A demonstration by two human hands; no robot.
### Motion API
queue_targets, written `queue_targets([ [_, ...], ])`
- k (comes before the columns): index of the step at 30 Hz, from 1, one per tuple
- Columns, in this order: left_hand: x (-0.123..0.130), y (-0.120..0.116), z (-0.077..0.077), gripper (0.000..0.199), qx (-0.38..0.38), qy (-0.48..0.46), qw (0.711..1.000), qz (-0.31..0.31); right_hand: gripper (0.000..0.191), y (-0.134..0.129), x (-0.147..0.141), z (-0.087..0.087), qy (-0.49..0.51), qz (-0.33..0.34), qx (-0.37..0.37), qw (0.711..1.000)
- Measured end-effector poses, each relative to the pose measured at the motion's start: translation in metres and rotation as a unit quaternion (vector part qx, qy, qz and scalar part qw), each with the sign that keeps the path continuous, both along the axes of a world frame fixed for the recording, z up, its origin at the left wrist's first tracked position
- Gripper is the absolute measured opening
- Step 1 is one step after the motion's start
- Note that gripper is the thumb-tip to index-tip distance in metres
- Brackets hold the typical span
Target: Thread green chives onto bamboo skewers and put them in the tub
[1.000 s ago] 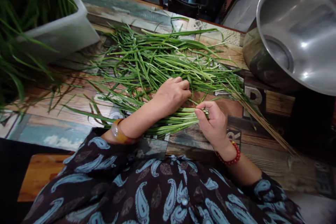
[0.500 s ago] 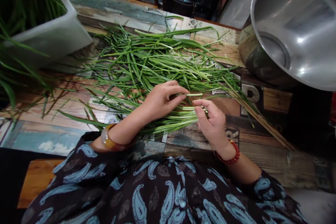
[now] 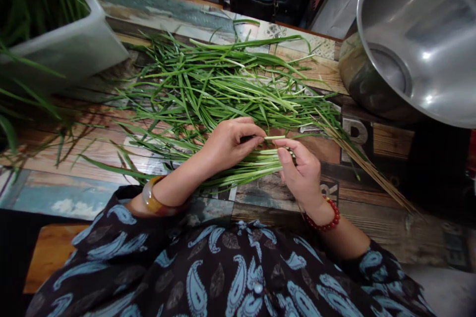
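Dim; glare in metal bowl (image 3: 439, 15); central stalks (image 3: 230, 90) clear, left-edge leaves (image 3: 40, 2) blurred.

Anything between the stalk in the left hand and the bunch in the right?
In this view, only the index finger of the right hand shows between the bunch and the stalk in the left hand; nothing else visible.

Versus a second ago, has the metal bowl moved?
No: the metal bowl sits in the same place against the printed R on the table.
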State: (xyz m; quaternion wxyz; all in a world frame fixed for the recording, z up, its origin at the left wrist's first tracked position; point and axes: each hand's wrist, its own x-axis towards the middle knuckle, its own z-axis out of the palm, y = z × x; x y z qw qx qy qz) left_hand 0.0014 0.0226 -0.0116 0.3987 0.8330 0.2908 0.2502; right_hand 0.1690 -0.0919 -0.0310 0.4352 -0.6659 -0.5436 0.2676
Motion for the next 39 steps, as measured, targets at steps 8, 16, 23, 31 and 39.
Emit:
queue_targets([
  [8, 0.0003, -0.0013, 0.0003, 0.017, -0.002, -0.009, 1.0, 0.001, 0.022, 0.0003, 0.0007, -0.0032, -0.002, 0.005, 0.006, 1.0],
  [16, 0.0004, -0.0017, 0.0007, 0.018, -0.003, -0.008, 1.0, 0.002, 0.021, 0.0005, 0.0002, -0.0011, 0.002, 0.013, 0.006, 1.0],
  [23, 0.0005, -0.0021, 0.0016, 0.018, 0.001, -0.019, 1.0, -0.003, 0.023, 0.0003, 0.0008, -0.0033, 0.001, 0.011, 0.004, 1.0],
  [31, 0.0015, -0.0018, -0.0004, 0.017, -0.003, -0.037, 0.999, 0.012, 0.026, -0.0018, 0.0, 0.0003, 0.007, 0.011, -0.008, 1.0],
  [39, 0.0023, -0.0036, -0.0003, 0.017, 0.004, -0.023, 1.0, 0.009, 0.024, -0.0016, -0.0004, 0.0003, 0.004, 0.008, 0.0, 1.0],
])
